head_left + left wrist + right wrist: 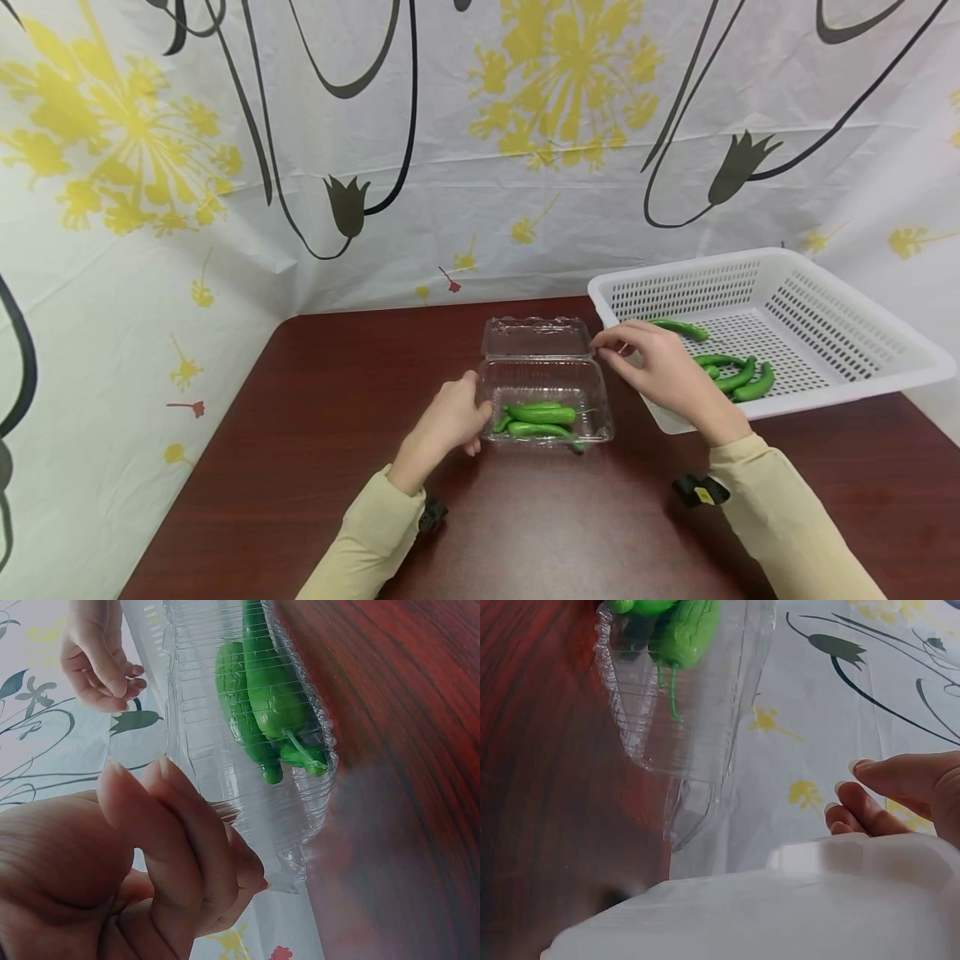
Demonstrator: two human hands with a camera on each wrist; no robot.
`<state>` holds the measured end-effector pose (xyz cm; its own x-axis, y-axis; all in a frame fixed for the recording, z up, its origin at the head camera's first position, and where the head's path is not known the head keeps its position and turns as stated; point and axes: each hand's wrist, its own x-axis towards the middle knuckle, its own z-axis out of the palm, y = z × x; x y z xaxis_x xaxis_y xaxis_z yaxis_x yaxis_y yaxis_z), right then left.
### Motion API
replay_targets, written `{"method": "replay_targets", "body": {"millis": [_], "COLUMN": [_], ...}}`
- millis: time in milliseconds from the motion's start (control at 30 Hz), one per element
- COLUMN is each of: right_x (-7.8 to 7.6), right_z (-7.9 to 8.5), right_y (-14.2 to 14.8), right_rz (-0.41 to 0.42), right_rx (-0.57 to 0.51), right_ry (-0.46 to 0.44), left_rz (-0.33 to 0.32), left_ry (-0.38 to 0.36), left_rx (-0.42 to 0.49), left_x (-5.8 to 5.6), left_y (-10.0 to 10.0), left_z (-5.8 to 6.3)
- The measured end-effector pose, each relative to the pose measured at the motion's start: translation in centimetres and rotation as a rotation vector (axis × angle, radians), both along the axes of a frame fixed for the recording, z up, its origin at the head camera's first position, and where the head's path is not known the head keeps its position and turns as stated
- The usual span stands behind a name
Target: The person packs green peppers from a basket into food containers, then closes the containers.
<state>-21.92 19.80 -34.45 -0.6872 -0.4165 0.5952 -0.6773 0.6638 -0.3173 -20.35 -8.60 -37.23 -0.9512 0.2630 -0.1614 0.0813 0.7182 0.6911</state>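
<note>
A clear plastic clamshell box (542, 377) lies with its lid folded back on the table, several green peppers (542, 414) inside. Close beside the box's left edge is my left hand (447, 410), its fingers bent and the thumb near the index finger; nothing shows between them in the left wrist view. My right hand (663, 367) hovers by the near left rim of the white basket (840, 404), right of the lid (536, 337). Its fingers are loosely bent and hold nothing in the right wrist view.
Several more green peppers (738, 382) lie in the slotted basket, which stands at the back right of the dark red-brown table (352, 375). White cloth (420, 150) with yellow and grey plant prints hangs behind and at the sides.
</note>
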Motion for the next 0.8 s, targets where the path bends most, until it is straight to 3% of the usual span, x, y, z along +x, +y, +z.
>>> {"method": "replay_targets", "body": {"millis": [233,800], "right_x": [-0.1,0.0], "right_z": [0.3,1.2], "right_y": [0.8,3.0], "right_rz": [-0.037,-0.075], "right_rx": [0.018,0.108], "right_ry": [0.010,-0.082], "left_rz": [0.001,-0.007], "left_ry": [0.001,0.008], "left_rx": [0.005,0.007], "left_x": [0.1,0.1], "left_y": [0.0,-0.1], "left_z": [0.0,-0.1]}}
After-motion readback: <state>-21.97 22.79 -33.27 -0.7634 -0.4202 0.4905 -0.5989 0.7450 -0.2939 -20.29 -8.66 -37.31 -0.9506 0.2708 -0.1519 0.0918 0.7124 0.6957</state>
